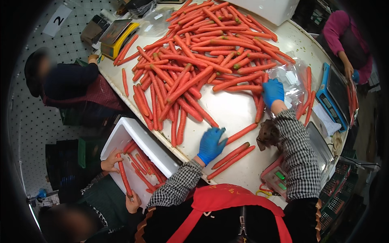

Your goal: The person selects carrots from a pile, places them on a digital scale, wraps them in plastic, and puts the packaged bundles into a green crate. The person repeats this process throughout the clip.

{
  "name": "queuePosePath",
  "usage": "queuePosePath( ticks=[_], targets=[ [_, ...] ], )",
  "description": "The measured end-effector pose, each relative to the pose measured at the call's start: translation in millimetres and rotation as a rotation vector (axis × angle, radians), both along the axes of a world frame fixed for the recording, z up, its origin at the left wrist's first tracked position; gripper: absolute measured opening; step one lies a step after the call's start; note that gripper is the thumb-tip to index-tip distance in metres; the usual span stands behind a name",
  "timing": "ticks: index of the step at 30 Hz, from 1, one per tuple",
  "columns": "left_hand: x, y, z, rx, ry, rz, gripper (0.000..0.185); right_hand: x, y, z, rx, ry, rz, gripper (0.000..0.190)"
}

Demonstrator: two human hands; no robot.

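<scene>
My left hand [211, 144], in a blue glove, is above the white table, its thumb side at the lower end of a single carrot [242, 133]. Whether it grips that carrot is not clear. Two more carrots [231, 159] lie side by side just right of it. My right hand [273, 92], gloved in blue too, reaches to the right edge of a large carrot pile [194, 57], beside clear plastic bags [288, 77]. Its fingertips point away from me, and what lies under them is hidden. A carrot [260, 110] lies close to its wrist.
A crumpled brown cloth or bag [268, 133] and a red scale [276, 176] lie by my right arm. Farther right stands a blue scale [331, 97]. At left, another person's hands [112, 161] hold a carrot over a white foam box [136, 133]. A yellow scale [115, 39] stands far left.
</scene>
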State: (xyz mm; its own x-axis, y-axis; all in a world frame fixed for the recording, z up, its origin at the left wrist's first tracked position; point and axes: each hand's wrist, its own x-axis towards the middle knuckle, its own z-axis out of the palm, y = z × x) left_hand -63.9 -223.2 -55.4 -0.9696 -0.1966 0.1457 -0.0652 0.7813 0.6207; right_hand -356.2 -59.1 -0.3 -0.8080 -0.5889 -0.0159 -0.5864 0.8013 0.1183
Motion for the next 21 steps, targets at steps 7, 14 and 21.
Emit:
queuePosePath(
  ticks=[7, 14, 21],
  targets=[
    [-72, -123, 47, -0.601, 0.183, 0.495, 0.074, 86, 26, 1, -0.200, -0.445, -0.039, 0.033],
    [-107, -174, 73, -0.394, -0.480, 0.361, 0.082, 169, 18, -47, -0.470, -0.885, -0.243, 0.068],
    [-77, -182, 64, 0.215, -0.306, 0.270, 0.063, 178, 26, -42, -1.000, -1.423, -0.517, 0.053]
  ],
)
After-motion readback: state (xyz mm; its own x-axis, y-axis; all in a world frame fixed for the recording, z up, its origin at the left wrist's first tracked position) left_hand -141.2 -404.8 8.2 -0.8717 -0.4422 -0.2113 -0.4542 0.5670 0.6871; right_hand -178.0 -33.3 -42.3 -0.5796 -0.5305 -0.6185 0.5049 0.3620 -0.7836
